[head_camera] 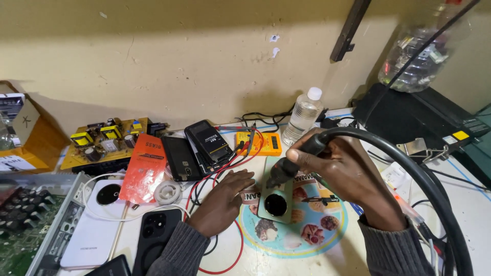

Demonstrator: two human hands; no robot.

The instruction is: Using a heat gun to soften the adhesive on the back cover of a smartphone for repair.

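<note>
The white workbench point(475, 204) carries a round printed mat point(307, 240). On the mat lies a pale green smartphone, back up, with a round black camera ring point(275, 203); its back cover appears in place, so opening looks not yet done. The right hand point(340, 171) wraps its fingers around a black hot-air handle with a thick black hose point(409, 158), nozzle aimed at the phone's upper back. The left hand point(225, 197) rests flat, fingers extended, touching the phone's left edge.

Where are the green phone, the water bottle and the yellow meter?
green phone point(276, 197): head view, on its back above the round camera.
water bottle point(303, 118): head view, middle of the clear body.
yellow meter point(266, 144): head view, on its yellow face.
</note>
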